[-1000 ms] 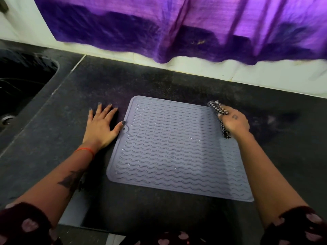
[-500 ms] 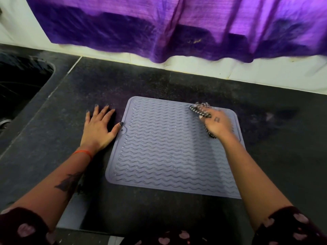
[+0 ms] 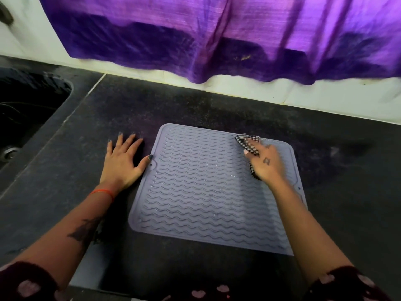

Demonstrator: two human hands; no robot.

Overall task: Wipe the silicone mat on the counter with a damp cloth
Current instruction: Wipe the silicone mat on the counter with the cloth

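Note:
A pale lilac silicone mat (image 3: 199,192) with wavy ridges lies flat on the dark counter (image 3: 347,203). My right hand (image 3: 265,164) grips a black-and-white checked cloth (image 3: 248,143) and holds it down on the mat's far right part. Most of the cloth is hidden under the palm. My left hand (image 3: 123,161) lies flat on the counter beside the mat's left edge, fingers spread, thumb tip touching the mat's rim.
A dark sink (image 3: 23,111) is set into the counter at the far left. A purple curtain (image 3: 217,40) hangs over the white tiled wall behind. The counter's front edge runs just below the mat.
My right hand has slid the cloth leftward from the mat's right edge onto its far right part. The left hand has stayed put.

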